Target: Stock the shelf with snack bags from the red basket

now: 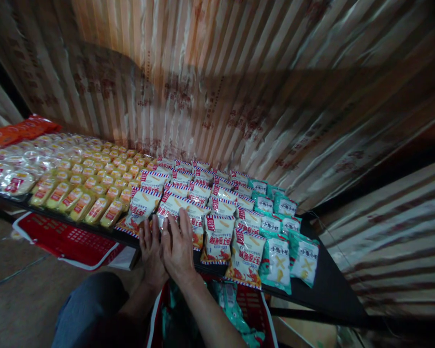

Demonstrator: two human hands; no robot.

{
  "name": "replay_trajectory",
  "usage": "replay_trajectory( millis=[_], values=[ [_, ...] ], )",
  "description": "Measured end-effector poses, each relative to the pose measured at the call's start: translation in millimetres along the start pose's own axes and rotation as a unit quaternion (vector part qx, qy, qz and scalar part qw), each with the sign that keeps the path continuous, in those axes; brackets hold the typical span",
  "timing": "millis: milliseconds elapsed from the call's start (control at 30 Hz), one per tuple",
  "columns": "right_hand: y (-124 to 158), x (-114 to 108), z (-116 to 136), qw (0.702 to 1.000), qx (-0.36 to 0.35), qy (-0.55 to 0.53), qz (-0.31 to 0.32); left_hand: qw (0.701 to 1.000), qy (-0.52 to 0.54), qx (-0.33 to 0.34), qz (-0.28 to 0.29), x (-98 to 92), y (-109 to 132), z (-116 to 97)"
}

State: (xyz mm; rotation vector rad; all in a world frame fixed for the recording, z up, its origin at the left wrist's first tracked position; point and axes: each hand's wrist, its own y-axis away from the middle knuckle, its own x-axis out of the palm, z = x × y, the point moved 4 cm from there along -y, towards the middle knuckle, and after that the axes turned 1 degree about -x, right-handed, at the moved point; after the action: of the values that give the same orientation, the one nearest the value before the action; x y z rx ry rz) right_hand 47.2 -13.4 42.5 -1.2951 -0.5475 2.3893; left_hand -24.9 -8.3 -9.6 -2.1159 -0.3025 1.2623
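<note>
Both hands are at the front edge of a dark shelf (333,285), beside rows of white snack bags (219,237) with striped edges and red print. My left hand (152,251) has its fingers stretched upward at the edge, below a bag at the left end of the front row. Close against it, my right hand (178,244) lies with spread fingers on the front of another white bag. Neither hand is wrapped round anything. Green snack bags (277,263) stand in rows to the right of the white ones.
Yellow packs (83,203), clear-wrapped packs (18,181) and orange bags (18,133) cover the shelf's left part. Below are a red basket (68,241) and another basket (268,316) holding green bags (232,304). Corrugated sheeting (203,82) rises behind.
</note>
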Motion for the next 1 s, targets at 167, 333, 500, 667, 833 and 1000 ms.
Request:
replay_trajectory(
  millis=[167, 333, 500, 667, 833, 1000],
  values=[
    [-4, 0, -2, 1.000, -0.002, -0.005, 0.017, 1.000, 0.000, -0.013, 0.000, 4.1, 0, 2],
    [11, -10, -5, 1.000, 0.002, 0.026, 0.000, 1.000, 0.004, -0.018, -0.008, 5.6, 1, 2],
    [41, -6, -11, 0.998, 0.008, 0.059, -0.010, 1.000, 0.005, -0.010, 0.004, 6.0, 3, 0],
    [53, -2, -14, 0.997, 0.027, 0.065, -0.017, 1.000, 0.004, -0.007, 0.016, 7.7, 4, -2],
    [52, -1, -18, 0.998, 0.031, 0.061, -0.010, 1.000, 0.011, 0.010, 0.020, 7.1, 4, -6],
    [51, 1, -21, 0.998, 0.020, 0.056, -0.014, 0.999, 0.014, 0.017, 0.027, 6.4, 2, -10]
  ],
)
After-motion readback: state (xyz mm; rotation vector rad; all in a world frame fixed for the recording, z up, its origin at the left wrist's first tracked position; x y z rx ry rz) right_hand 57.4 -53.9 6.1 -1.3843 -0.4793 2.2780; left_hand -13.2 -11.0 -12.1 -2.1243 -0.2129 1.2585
